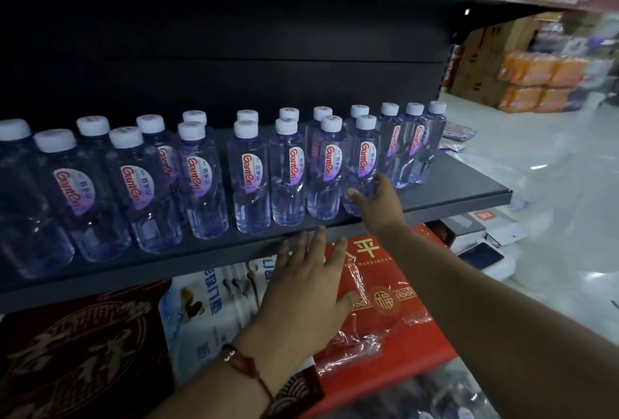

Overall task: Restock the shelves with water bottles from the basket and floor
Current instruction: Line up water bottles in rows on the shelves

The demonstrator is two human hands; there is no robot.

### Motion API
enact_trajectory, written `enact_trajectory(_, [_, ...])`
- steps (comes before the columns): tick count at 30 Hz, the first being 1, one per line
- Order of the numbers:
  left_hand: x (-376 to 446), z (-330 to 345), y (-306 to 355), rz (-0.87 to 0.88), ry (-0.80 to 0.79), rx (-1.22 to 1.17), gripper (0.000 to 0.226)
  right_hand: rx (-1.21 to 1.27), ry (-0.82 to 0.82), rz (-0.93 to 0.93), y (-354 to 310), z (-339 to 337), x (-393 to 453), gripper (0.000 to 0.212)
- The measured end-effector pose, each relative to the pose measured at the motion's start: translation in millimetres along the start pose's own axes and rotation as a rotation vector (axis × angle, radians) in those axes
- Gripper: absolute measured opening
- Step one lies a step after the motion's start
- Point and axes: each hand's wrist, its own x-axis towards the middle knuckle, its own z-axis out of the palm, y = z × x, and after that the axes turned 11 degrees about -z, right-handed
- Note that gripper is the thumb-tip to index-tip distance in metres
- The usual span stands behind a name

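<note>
Long dark metal shelf (pixel 469 194): rows of clear plastic water bottles with white caps (pixel 201 164), labels turned forward for buyers. Right hand (pixel 378 204) gripping low the front-row bottle at right (pixel 363 164), probably seating it straight. Left hand (pixel 301 291) flat, fingers spread, near shelf edge.

The right hand (pixel 376 204) reaches far forward on a nearly straight bare arm, its fingers and thumb curled round the lower part of a bottle (pixel 363 164) standing at the front of the shelf (pixel 469 195). The left hand (pixel 308 284) hovers lower and nearer, just below the shelf's front edge, palm down, fingers straight and slightly spread, holding nothing. A red cord bracelet (pixel 244 363) circles the left wrist.
</note>
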Motion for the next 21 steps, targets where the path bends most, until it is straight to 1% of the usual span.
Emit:
enact_trajectory(3, [4.3,11.0,7.9,0.026,-0.018,0.01,0.078,-0.154,-0.068,-0.025,-1.5,-11.4,-8.0,0.055])
enact_trajectory(5, [7.5,21.5,15.7,0.039,-0.043,0.026,0.077,-0.247,-0.112,-0.029,0.7,-27.2,-26.9,0.059])
enact_trajectory(7, [9.8,33.6,26.2,0.058,-0.073,0.047,0.076,-0.38,-0.154,-0.07,9.6,-46.5,-53.6,0.058])
enact_trajectory(9, [11.0,47.1,39.3,0.08,-0.111,0.063,0.075,-0.539,-0.204,-0.117,30.4,-66.3,-82.2,0.061])
enact_trajectory(10, [10.9,54.2,46.8,0.094,-0.127,0.072,0.075,-0.617,-0.239,-0.112,42.7,-76.4,-96.0,0.062])
enact_trajectory(12, [9.0,70.3,62.8,0.138,-0.148,0.084,0.074,-0.739,-0.304,-0.062,70.1,-96.2,-125.4,0.064])
enact_trajectory(17, [-7.6,133.1,102.4,0.287,-0.189,0.165,0.072,-0.924,-0.429,0.139,147.1,-140.0,-214.4,0.066])
enact_trajectory(21, [-23.7,195.6,128.0,0.373,-0.299,0.294,0.071,-0.977,-0.452,0.311,198.2,-162.9,-277.2,0.063])
